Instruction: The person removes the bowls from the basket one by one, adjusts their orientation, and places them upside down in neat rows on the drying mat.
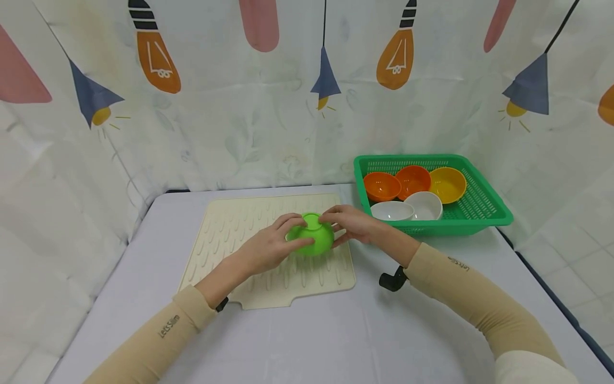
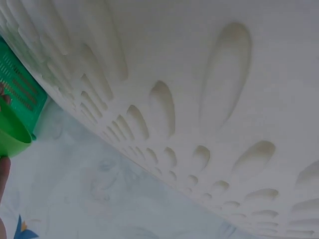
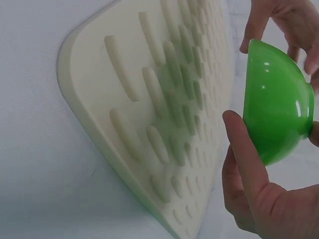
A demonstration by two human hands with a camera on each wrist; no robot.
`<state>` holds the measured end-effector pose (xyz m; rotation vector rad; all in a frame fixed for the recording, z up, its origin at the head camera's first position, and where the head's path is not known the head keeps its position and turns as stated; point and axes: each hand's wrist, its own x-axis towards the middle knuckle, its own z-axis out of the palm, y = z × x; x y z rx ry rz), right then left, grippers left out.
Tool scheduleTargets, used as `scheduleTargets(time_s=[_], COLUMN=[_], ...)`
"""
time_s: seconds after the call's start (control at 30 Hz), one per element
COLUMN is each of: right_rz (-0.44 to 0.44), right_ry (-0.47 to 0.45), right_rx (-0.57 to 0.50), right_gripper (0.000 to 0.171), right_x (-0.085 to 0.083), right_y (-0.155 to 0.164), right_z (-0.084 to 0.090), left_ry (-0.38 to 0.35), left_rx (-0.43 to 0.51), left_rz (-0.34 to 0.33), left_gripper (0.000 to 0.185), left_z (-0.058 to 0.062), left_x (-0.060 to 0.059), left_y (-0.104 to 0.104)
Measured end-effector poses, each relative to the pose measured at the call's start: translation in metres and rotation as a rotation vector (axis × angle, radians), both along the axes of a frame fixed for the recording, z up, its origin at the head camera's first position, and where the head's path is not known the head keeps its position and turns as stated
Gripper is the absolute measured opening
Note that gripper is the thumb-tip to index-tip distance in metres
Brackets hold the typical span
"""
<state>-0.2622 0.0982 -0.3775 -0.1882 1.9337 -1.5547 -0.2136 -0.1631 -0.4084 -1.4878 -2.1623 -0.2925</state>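
Both hands hold a bright green bowl (image 1: 313,241) upside down, its round foot facing up. My left hand (image 1: 272,246) grips it from the left, thumb on the near side and fingers near the foot. From the right, my right hand (image 1: 352,223) holds the other side with bent fingers. The right wrist view shows the bowl (image 3: 279,102) with its rim turned toward a cream ridged mat (image 3: 134,94) and apart from it. At the left edge of the left wrist view, only part of the bowl (image 2: 11,132) appears.
A green perforated basket (image 1: 479,200) stands at the back right of the white-covered table. Inside are two orange bowls (image 1: 382,186), a yellow bowl (image 1: 448,185) and two white bowls (image 1: 424,206). A patterned curtain (image 1: 288,128) hangs behind the table.
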Motion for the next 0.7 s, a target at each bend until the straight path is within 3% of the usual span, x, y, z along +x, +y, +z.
scheduleTargets(time_s=[0.17, 0.27, 0.4, 0.5, 0.7], right_rz=[-0.002, -0.013, -0.047, -0.068, -0.078], right_ry=[0.028, 0.038, 0.035, 0.041, 0.093], right_rx=[0.023, 0.021, 0.001, -0.01, -0.016], right_gripper=[0.048, 0.049, 0.05, 0.05, 0.048], right_x=[0.0, 0.0, 0.0, 0.002, 0.008], right_y=[-0.001, 0.0, -0.002, -0.004, -0.004], right_z=[0.0, 0.0, 0.0, 0.002, 0.001], left_ry=[-0.184, -0.341, -0.481, -0.532, -0.548], left_rx=[0.054, 0.123, 0.191, 0.2, 0.186], left_rz=[0.066, 0.164, 0.285, 0.325, 0.31], left_gripper=[0.063, 0.068, 0.071, 0.07, 0.068], left_z=[0.0, 0.003, 0.006, 0.007, 0.007], left_x=[0.002, 0.006, 0.008, 0.007, 0.004], left_y=[0.002, 0.008, 0.014, 0.016, 0.016])
